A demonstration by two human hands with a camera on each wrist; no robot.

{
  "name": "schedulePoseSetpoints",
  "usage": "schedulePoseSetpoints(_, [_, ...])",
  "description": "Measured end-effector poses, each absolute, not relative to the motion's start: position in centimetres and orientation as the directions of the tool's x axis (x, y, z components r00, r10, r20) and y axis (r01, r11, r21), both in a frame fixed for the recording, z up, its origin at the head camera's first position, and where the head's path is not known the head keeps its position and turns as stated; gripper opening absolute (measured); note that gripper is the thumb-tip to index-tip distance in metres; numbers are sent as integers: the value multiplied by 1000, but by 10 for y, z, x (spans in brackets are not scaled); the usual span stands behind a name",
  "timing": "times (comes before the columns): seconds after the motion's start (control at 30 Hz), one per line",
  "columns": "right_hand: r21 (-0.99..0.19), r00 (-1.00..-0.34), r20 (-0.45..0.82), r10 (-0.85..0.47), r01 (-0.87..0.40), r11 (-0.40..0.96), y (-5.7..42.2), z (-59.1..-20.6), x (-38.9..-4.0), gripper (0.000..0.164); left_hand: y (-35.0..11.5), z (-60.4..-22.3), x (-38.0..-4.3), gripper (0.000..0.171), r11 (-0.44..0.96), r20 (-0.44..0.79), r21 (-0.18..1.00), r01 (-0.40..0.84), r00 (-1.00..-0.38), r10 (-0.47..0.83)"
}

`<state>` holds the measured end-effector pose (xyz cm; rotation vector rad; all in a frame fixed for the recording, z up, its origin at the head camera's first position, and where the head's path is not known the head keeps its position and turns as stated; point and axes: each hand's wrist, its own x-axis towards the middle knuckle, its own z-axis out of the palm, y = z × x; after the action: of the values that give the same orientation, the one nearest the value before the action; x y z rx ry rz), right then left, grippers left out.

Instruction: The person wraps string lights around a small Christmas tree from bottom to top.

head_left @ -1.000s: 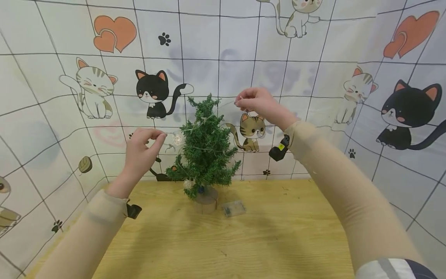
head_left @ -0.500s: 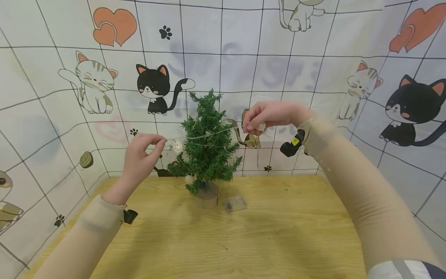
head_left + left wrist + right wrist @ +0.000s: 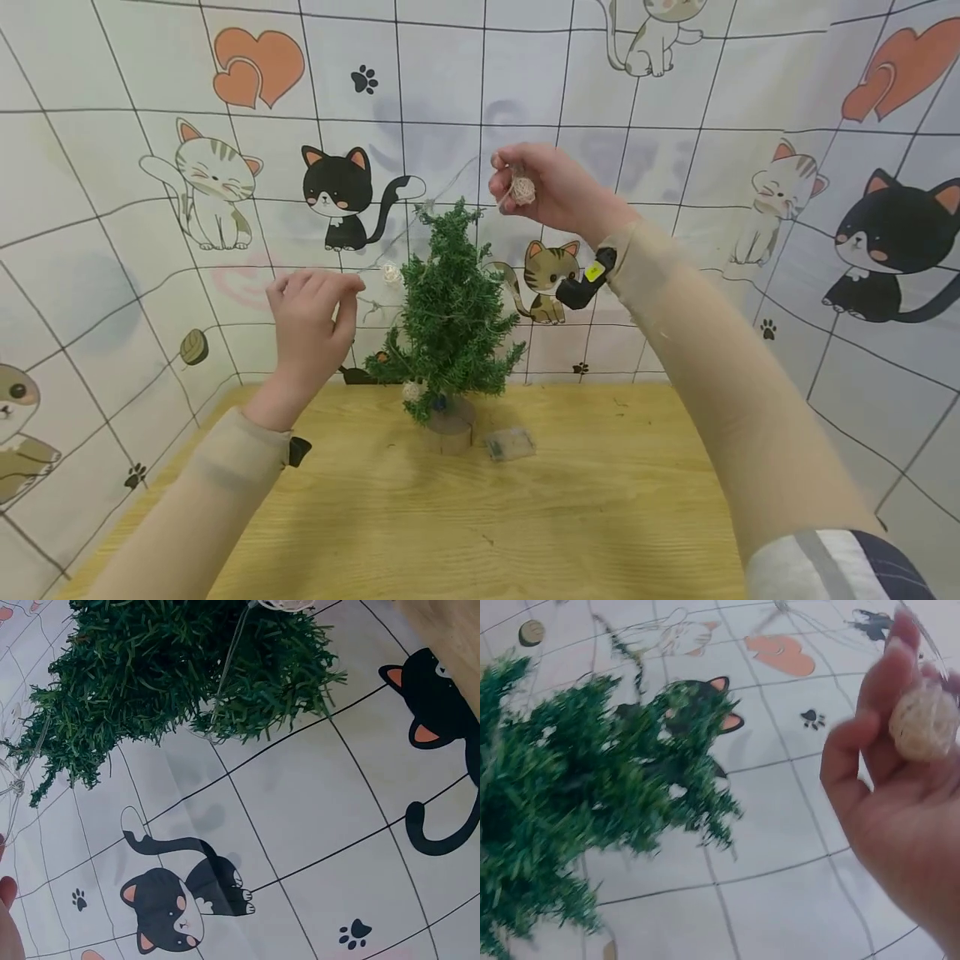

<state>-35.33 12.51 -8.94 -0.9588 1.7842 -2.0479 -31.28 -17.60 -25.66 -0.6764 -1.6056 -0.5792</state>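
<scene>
A small green artificial Christmas tree (image 3: 453,325) stands in the middle on a round wooden base (image 3: 448,435). Left of it, my left hand (image 3: 311,321) pinches a thin clear light string (image 3: 397,237) between thumb and forefinger. The string climbs from there past the treetop to my right hand (image 3: 551,187), raised at the upper right of the tree. That hand's fingers curl on the string, with a pale woven ball (image 3: 924,724) lying against the palm. Another woven ball (image 3: 392,273) hangs beside the tree's left side, and a third (image 3: 412,391) sits low in the branches.
A clear flat battery box (image 3: 510,444) lies on the wooden table (image 3: 480,533), right of the base. Close behind the tree hangs a white cloth (image 3: 442,83) printed with cats and a grid, and it continues along both sides.
My right hand first dipped, drawing the string across the tree's front, then rose with the woven ball. The string now slopes up past the treetop. My left hand stayed nearly in place.
</scene>
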Motion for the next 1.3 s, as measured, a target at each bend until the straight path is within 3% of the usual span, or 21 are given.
schedulePoseSetpoints(0.13, [-940,-808,340,-481,-279,-195,116,-82,-359,25,-172,-252,-316,19,774,991,-13,633,-95,94])
schedulePoseSetpoints(0.23, [-943,-849,329,-414,-276,-184,114,-79,-363,24,-171,-250,-323,19,809,985,36,587,-157,70])
schedulePoseSetpoints(0.4, [-931,-885,282,-370,-159,-329,109,-81,-370,19,-170,-249,-337,20,849,964,99,518,-260,46])
schedulePoseSetpoints(0.53, [-923,-897,274,-347,-144,-357,104,-88,-378,19,-166,-250,-347,23,872,939,128,472,-341,47])
schedulePoseSetpoints(0.67, [-936,-890,304,-341,-213,-279,101,-95,-387,22,-162,-251,-353,30,889,905,151,432,-423,51])
schedulePoseSetpoints(0.97, [-946,-904,303,-302,-325,24,96,-104,-399,11,-157,-249,-364,45,898,793,219,382,-605,64])
schedulePoseSetpoints(1.13, [-924,-919,283,-276,-338,177,99,-107,-404,7,-154,-245,-370,53,876,680,311,369,-731,66])
schedulePoseSetpoints(1.3, [-915,-921,276,-275,-340,218,102,-113,-408,8,-154,-240,-378,62,811,515,454,370,-851,100])
